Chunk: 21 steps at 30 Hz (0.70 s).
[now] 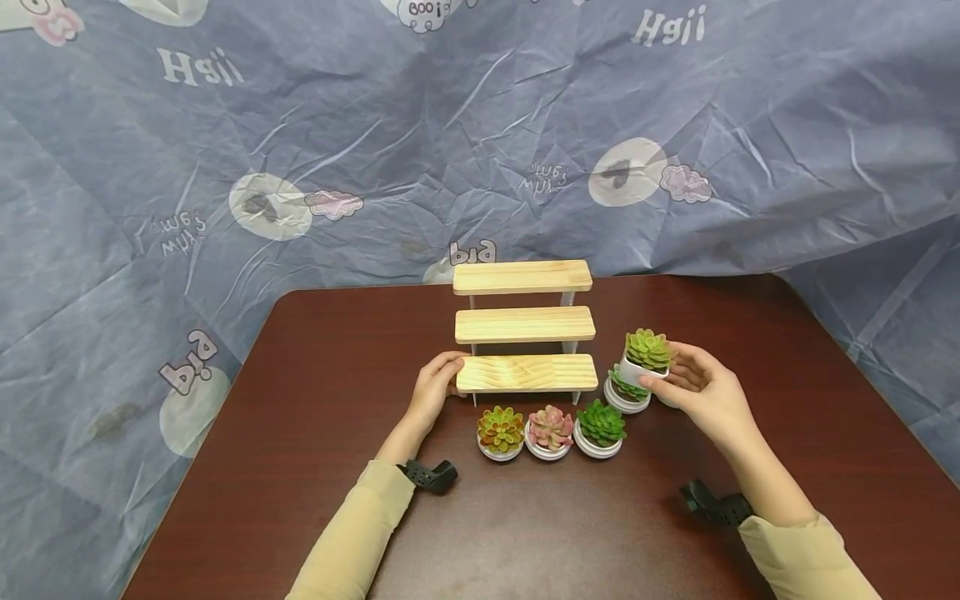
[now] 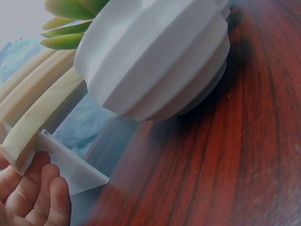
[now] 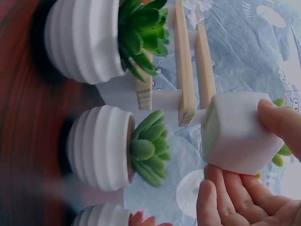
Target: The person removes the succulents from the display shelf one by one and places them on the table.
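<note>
A three-tier wooden display stand with clear supports stands at the middle of the table. My left hand grips the left end of its lowest shelf; in the left wrist view the fingers curl beneath the board. Raised off the table to the right of the stand, a green succulent in a white squarish pot is held by my right hand, thumb on one side and fingers on the other. Below it sits a second green succulent in a ribbed white pot, partly covered by the raised one.
In front of the stand, a yellow-orange succulent, a pink succulent and a dark green succulent line up in white pots. Another pot with reddish leaves shows at the right wrist view's lower edge. Printed blue fabric hangs behind the table.
</note>
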Each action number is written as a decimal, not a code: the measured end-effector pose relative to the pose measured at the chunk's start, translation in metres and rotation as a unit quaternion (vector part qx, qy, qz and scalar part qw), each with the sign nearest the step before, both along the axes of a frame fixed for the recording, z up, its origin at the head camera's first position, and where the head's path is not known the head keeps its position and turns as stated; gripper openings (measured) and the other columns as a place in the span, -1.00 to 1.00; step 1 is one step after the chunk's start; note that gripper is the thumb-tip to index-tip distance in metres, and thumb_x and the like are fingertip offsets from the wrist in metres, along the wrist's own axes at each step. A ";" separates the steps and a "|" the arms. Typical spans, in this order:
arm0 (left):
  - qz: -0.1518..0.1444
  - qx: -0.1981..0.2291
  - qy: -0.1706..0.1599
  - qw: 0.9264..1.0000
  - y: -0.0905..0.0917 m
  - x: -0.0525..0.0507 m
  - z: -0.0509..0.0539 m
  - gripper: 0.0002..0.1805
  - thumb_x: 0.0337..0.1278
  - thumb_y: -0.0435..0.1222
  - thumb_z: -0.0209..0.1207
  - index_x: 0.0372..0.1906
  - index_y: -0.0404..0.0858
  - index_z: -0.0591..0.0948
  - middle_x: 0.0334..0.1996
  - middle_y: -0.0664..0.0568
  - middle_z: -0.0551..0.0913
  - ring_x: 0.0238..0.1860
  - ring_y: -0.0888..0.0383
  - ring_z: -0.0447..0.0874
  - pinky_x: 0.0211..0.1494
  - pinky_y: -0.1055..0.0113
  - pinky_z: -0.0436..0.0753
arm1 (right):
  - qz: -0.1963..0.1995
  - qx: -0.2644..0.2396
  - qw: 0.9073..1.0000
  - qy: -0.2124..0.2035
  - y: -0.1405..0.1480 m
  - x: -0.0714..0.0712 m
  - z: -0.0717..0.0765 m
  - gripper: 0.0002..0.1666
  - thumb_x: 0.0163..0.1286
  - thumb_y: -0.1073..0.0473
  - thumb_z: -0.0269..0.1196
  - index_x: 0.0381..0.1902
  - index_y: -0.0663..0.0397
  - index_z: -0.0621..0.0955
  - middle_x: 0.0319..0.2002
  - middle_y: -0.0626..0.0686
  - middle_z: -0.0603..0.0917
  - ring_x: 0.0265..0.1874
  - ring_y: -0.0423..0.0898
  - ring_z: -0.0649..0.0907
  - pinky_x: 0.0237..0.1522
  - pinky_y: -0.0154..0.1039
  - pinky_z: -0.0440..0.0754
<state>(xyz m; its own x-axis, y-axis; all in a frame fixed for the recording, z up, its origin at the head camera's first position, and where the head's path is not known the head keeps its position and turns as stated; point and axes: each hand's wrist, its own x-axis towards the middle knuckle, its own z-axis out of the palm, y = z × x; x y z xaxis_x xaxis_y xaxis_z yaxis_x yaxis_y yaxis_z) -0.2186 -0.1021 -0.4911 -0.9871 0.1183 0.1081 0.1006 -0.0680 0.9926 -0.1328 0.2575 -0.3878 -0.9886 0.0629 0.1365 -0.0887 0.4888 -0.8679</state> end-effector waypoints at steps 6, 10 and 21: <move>-0.001 0.000 0.002 1.000 0.000 0.000 0.000 -0.68 0.35 -0.24 -0.01 0.00 -0.36 0.58 -0.33 -0.06 0.59 -0.49 0.16 0.52 -0.43 0.33 0.59 | 0.011 0.004 1.000 -0.002 0.008 0.008 -0.009 -0.26 0.18 0.10 0.38 0.23 0.26 0.36 -0.04 -0.14 0.51 -0.15 -0.48 0.51 -0.14 -0.59 0.48; -0.002 0.001 0.001 1.000 0.000 0.000 0.000 -0.68 0.36 -0.25 -0.01 0.01 -0.36 0.58 -0.32 -0.05 0.59 -0.50 0.17 0.51 -0.44 0.34 0.58 | 0.028 0.004 1.000 0.001 0.014 0.012 -0.014 -0.27 0.17 0.14 0.39 0.22 0.31 0.37 0.01 -0.16 0.48 -0.13 -0.50 0.50 -0.11 -0.58 0.48; 0.004 0.001 0.001 1.000 0.000 0.000 0.001 -0.68 0.35 -0.25 0.00 0.00 -0.40 0.58 -0.32 -0.07 0.59 -0.49 0.17 0.53 -0.44 0.34 0.59 | 0.054 0.005 0.998 -0.024 0.026 0.024 -0.024 -0.28 0.17 0.17 0.38 0.23 0.24 0.36 -0.03 -0.27 0.47 -0.13 -0.50 0.51 -0.16 -0.58 0.49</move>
<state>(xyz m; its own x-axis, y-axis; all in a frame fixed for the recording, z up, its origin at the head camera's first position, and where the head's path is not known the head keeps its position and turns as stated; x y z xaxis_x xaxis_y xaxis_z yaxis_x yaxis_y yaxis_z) -0.2183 -0.1019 -0.4899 -0.9878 0.1100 0.1103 0.1031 -0.0692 0.9923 -0.1091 0.2838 -0.4114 -0.9951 -0.0449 0.0884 -0.0991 0.4881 -0.8672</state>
